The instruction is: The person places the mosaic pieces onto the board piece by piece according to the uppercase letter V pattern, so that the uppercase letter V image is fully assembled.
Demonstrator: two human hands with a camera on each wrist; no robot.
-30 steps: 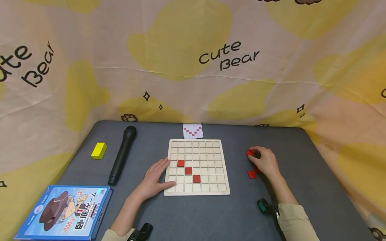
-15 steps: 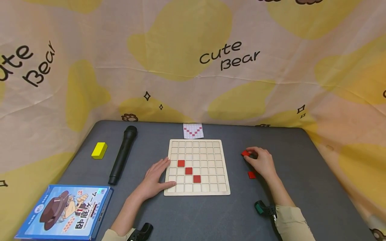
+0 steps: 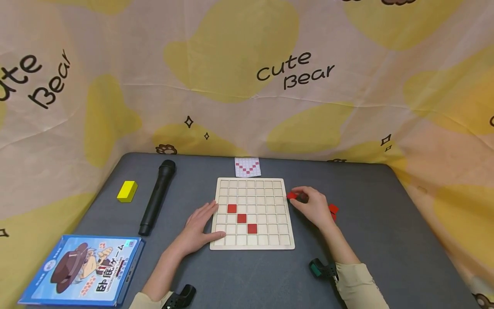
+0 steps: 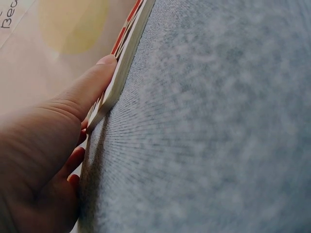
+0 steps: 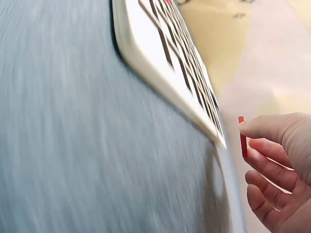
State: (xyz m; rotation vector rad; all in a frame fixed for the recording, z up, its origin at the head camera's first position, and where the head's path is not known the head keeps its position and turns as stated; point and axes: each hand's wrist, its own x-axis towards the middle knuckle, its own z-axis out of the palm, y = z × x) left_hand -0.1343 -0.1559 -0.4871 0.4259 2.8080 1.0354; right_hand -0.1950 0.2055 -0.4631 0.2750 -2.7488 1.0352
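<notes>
A pale square-grid board (image 3: pixel 266 199) lies on the dark table, with red square tiles (image 3: pixel 241 218) in a descending diagonal on it. My left hand (image 3: pixel 197 228) rests along the board's left side, its thumb lying on the lower left corner; the left wrist view shows that thumb (image 4: pixel 97 77) on the board's top. Just off the upper right side of the board, my right hand (image 3: pixel 313 208) pinches a red tile (image 3: pixel 292 195) between thumb and fingers. Seen edge-on in the right wrist view, that tile (image 5: pixel 244 141) is held clear of the board.
Loose red tiles (image 3: pixel 333 209) lie right of my right hand, partly hidden by it. Behind the board is a small card (image 3: pixel 248 167) with a red V pattern. A black microphone (image 3: pixel 157 197), yellow block (image 3: pixel 127 191) and blue game box (image 3: pixel 82 270) stand to the left.
My right hand has moved left from the loose tiles toward the board, carrying a red tile. More of the loose tiles' area shows behind it. The left hand stays put.
</notes>
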